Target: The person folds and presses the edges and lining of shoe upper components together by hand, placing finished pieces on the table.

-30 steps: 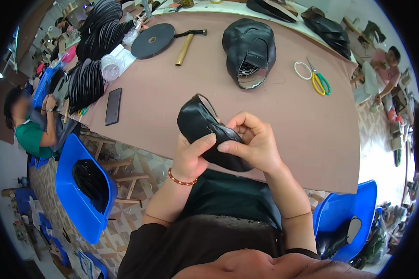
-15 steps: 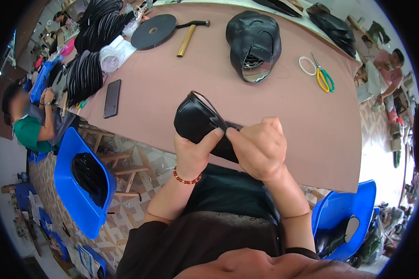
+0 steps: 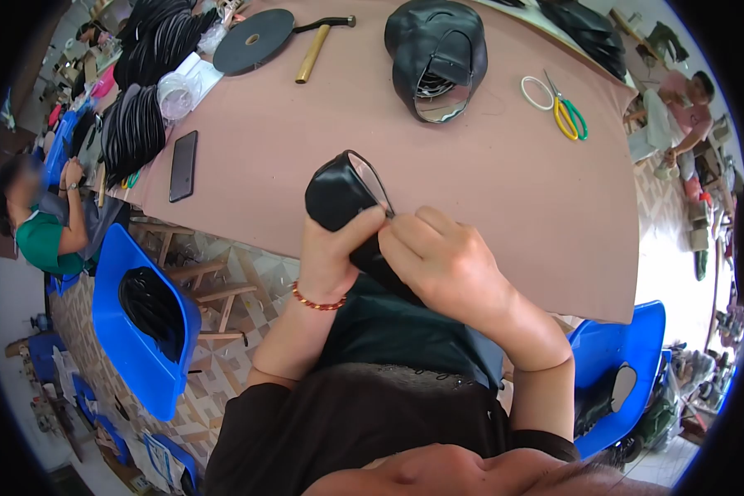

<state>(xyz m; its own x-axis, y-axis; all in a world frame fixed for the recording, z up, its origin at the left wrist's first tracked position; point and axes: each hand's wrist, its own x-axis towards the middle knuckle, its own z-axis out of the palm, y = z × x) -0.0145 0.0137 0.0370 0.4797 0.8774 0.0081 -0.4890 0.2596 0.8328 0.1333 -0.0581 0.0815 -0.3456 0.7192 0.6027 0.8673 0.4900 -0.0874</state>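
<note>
A black leather shoe upper (image 3: 336, 195) with a pale lining is held up over the near edge of the table, its opening facing up and to the right. My left hand (image 3: 336, 248) is wrapped round it from the left, with the thumb lying across the leather. Close beside that thumb, my right hand (image 3: 442, 256) pinches the upper's edge, its fingers curled. The lower part of the upper hangs beneath my right hand and is partly hidden by it.
On the table (image 3: 512, 207) lie a phone (image 3: 183, 166), a hammer (image 3: 312, 54), a roll of dark tape (image 3: 254, 41), scissors (image 3: 566, 116), a white ring (image 3: 537, 93) and stacked black leather pieces (image 3: 438, 62). Blue bins (image 3: 145, 331) flank me. Other people sit left and right.
The upper has turned so its opening and pale lining show more. My right hand has rolled over, its knuckles lower, elbow further out. The whole view has shifted slightly.
</note>
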